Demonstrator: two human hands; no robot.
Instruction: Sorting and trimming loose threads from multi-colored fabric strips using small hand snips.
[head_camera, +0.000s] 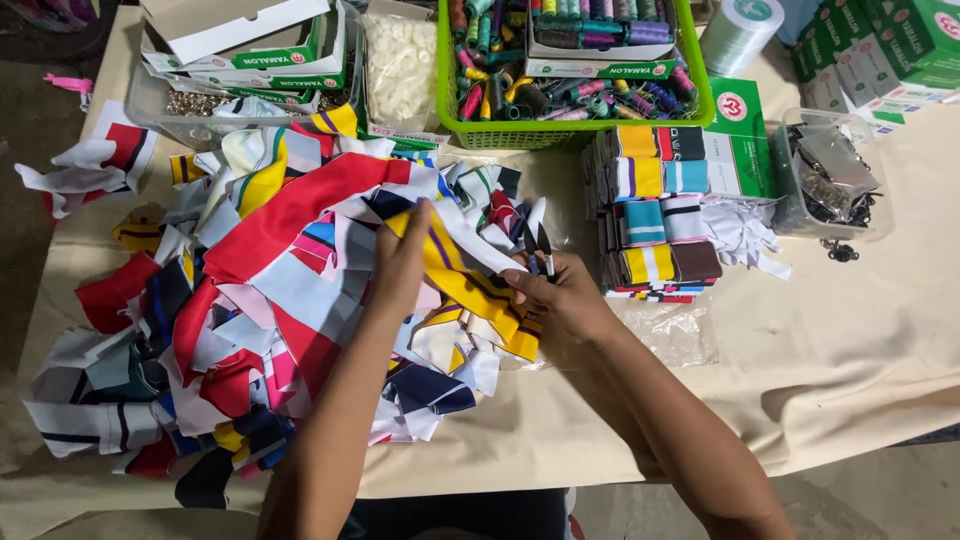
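strip (470, 275) yellow-white, between hands | left hand (400, 265) pinches it | right hand (560, 295) grips scissors (540, 250)

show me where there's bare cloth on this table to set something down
Bare cloth lies right of the right hand, below the clear tub of metal clips. A narrow strip runs along the near edge. The scrap pile, green basket and folded stacks crowd the rest.

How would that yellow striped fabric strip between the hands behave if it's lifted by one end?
The yellow striped fabric strip would probably hang limp: it already bends and drapes between the left hand and right hand. It looks thin, so likely very light. It overlaps other scraps in the fabric pile, so lifting may drag neighbours along.
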